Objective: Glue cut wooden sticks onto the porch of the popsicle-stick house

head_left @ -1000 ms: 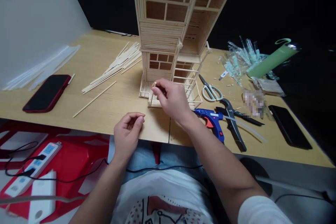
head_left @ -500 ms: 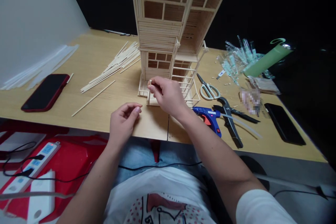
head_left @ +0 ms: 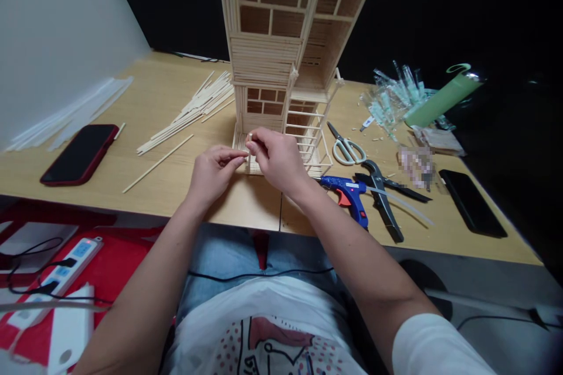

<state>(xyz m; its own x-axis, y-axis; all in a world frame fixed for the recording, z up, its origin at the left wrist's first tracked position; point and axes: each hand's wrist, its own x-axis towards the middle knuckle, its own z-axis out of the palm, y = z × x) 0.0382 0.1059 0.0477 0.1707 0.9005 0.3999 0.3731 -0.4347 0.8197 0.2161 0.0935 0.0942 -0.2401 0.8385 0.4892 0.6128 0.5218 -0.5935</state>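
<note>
A model house (head_left: pixel 268 47) built of thin wooden sticks stands upright on the table, with a railed porch at its base. My right hand (head_left: pixel 279 158) is at the front of the porch, thumb and fingers pinched on a short wooden stick (head_left: pixel 250 146) held upright at the porch's front edge. My left hand (head_left: pixel 215 173) is closed, its thumb and fingertips meeting beside the lower part of that stick. Whatever lies between the left fingertips is too small to make out. Just right of my right wrist lies a blue glue gun (head_left: pixel 347 193) with a red trigger.
Loose wooden sticks (head_left: pixel 189 114) lie left of the house, near a red-cased phone (head_left: pixel 79 154) and clear glue sticks (head_left: pixel 83 111). To the right are scissors (head_left: pixel 346 149), black cutters (head_left: pixel 382 205), a green bottle (head_left: pixel 444 99), plastic wrappers (head_left: pixel 389 105) and a black phone (head_left: pixel 472 202).
My left hand has moved right and forward, from the table's front to the short stick at the porch. The right hand keeps its pinch in nearly the same place.
</note>
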